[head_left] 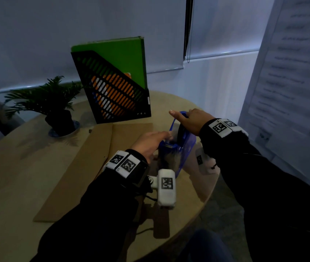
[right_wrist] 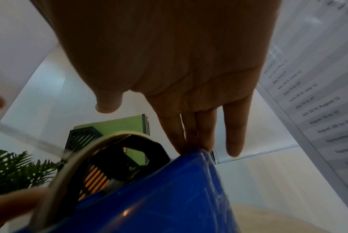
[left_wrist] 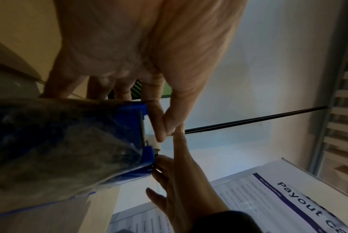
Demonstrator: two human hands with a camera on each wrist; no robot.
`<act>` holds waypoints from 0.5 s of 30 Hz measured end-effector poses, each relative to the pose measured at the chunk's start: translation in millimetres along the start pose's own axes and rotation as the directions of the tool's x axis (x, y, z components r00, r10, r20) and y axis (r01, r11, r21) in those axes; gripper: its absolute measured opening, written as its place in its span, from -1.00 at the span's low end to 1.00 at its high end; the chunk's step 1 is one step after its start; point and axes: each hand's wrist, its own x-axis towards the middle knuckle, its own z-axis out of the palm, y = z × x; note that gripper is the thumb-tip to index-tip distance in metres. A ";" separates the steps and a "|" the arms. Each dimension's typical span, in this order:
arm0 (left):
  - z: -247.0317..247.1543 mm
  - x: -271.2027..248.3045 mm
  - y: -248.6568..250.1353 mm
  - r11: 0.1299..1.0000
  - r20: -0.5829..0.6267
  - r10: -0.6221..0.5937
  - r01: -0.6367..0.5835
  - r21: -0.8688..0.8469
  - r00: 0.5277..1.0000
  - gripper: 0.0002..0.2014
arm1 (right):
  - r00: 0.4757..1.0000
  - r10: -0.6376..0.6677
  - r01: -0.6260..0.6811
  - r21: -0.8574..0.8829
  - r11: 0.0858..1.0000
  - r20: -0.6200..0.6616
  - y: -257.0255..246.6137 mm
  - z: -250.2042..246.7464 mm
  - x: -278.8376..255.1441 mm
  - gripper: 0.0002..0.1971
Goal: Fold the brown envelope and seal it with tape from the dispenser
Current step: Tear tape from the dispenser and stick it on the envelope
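Left hand (head_left: 150, 142): thumb and forefinger pinch the tape end at the cutter of the blue tape dispenser (head_left: 178, 148), probably to draw a strip. Right hand (head_left: 194, 120): straight fingers press the dispenser's top, steadying it. Brown envelope (head_left: 93, 167) lies flat on the table (head_left: 8, 186), just left.

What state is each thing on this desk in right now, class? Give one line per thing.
brown envelope: flat on the table, untaped.
tape dispenser: upright, steadied from above.
right hand: fingers straight, pressing the dispenser top.
left hand: pinching the tape end at the cutter.
file holder: upright, holding folders.
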 end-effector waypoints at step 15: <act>-13.6 -6.3 -26.8 0.993 0.045 0.080 -0.076 -0.085 0.996 -0.75 | 1.000 0.026 -0.025 -0.029 0.999 0.015 -7.7 -1.4 -2.5 -0.34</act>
